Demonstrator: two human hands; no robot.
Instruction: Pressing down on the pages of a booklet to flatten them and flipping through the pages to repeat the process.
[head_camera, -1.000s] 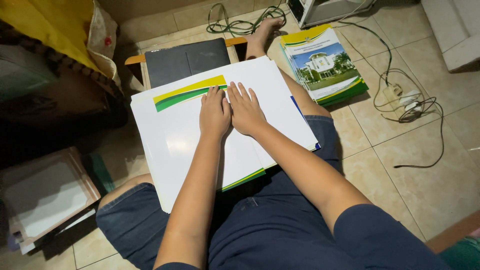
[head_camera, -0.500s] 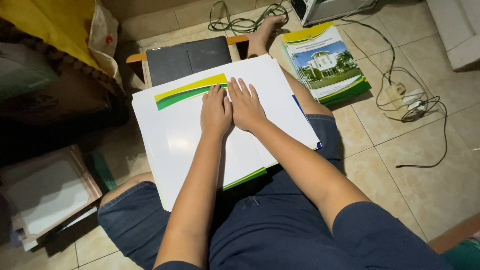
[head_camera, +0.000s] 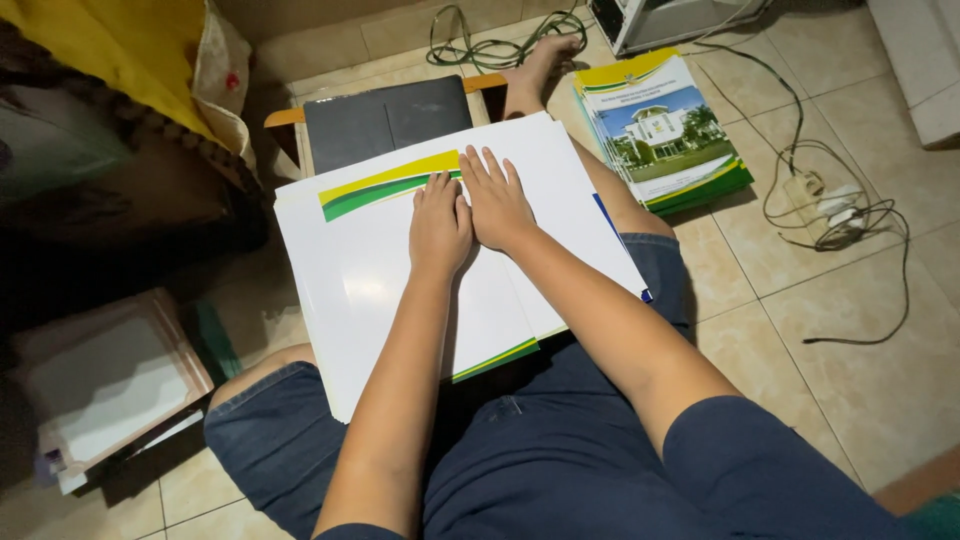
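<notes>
A large white glossy sheet (head_camera: 345, 290) with a yellow and green curved band along its far edge lies across my lap. My left hand (head_camera: 438, 225) and my right hand (head_camera: 497, 198) rest flat on it side by side, fingers together and pointing away, pressing along the middle of the sheet. Neither hand holds anything. The sheet's right half (head_camera: 570, 215) lies slightly raised over my right thigh, with a green and yellow trim at its near edge.
A stack of printed booklets (head_camera: 660, 128) with a building photo sits on the tile floor at right. A dark closed laptop (head_camera: 385, 115) lies on a low wooden table ahead. Cables and a power strip (head_camera: 825, 205) lie at right. Papers (head_camera: 105, 385) are piled at left.
Both hands have slid slightly toward the far edge of the sheet; otherwise nothing has visibly changed.
</notes>
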